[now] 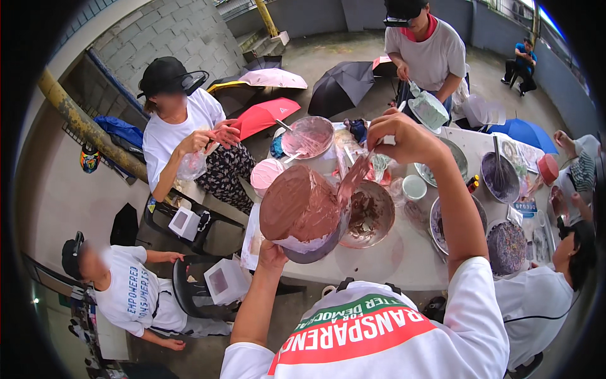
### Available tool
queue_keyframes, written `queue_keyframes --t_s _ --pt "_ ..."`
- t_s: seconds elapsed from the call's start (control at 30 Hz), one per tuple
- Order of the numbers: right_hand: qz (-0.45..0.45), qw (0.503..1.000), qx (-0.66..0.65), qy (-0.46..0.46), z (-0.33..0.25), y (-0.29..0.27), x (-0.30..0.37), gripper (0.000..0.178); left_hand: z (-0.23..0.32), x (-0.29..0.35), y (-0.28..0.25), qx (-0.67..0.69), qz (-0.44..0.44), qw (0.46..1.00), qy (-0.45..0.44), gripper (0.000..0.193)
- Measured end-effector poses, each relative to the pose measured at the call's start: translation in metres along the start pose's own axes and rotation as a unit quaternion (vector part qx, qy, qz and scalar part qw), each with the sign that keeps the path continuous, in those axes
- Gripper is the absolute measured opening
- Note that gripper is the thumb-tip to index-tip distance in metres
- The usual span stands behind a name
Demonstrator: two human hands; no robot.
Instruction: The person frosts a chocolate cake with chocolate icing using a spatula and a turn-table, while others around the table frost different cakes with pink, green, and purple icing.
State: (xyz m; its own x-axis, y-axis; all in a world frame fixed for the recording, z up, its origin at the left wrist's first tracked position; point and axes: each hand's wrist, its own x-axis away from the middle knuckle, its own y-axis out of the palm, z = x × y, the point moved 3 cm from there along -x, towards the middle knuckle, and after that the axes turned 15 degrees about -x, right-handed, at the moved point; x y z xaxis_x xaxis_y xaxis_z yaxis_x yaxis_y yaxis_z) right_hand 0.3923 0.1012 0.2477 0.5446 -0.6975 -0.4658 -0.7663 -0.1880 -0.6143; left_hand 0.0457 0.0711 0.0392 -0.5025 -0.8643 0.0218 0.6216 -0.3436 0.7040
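My left hand (273,254) is closed on the near edge of a round cake (300,205), holding it up and tilted over the table. Brown frosting covers its top and part of the side; a paler band shows near the bottom. What supports the cake from below is mostly hidden. My right hand (407,136) is raised, its fingers pinched around the upper end of a spatula (355,179) thickly smeared with brown frosting. The blade hangs down beside the cake's right side. Below it stands a metal bowl (368,215) with brown frosting streaked around its inside.
A pink-smeared bowl (307,137), a pink cake (266,174), a white tub (414,187) and a purple-smeared bowl with a whisk (500,177) crowd the white table (391,268). Across it, a person holds a green-frosted cake (428,111). Others stand left and right; open umbrellas (343,87) lie behind.
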Motion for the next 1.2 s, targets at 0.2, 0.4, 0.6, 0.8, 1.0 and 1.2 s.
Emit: queue_keyframes --t_s 0.2,0.4,0.6,0.8,1.0,1.2 --pt "-0.023 0.999 -0.03 -0.011 0.019 0.01 -0.007 0.012 -0.001 0.0 0.002 -0.012 0.011 1.0 0.005 0.057" --pt "-0.035 0.998 -0.054 -0.002 0.008 0.006 -0.007 0.013 -0.002 0.003 0.004 -0.025 0.001 1.0 -0.002 0.057" --pt "-0.026 0.999 -0.044 0.019 0.022 -0.001 0.002 0.012 -0.004 0.001 0.008 -0.018 -0.015 1.0 0.003 0.054" --pt "-0.037 0.996 -0.067 -0.044 -0.005 0.021 0.001 0.012 -0.003 0.001 -0.001 -0.022 -0.025 0.999 -0.011 0.046" --pt "0.03 0.999 -0.023 0.011 -0.004 0.009 0.013 0.01 -0.004 -0.002 -0.022 -0.025 0.002 0.999 -0.032 0.053" --pt "-0.002 0.999 -0.008 -0.039 -0.025 0.041 0.009 0.014 -0.002 -0.004 -0.031 -0.036 0.001 0.999 -0.039 0.056"
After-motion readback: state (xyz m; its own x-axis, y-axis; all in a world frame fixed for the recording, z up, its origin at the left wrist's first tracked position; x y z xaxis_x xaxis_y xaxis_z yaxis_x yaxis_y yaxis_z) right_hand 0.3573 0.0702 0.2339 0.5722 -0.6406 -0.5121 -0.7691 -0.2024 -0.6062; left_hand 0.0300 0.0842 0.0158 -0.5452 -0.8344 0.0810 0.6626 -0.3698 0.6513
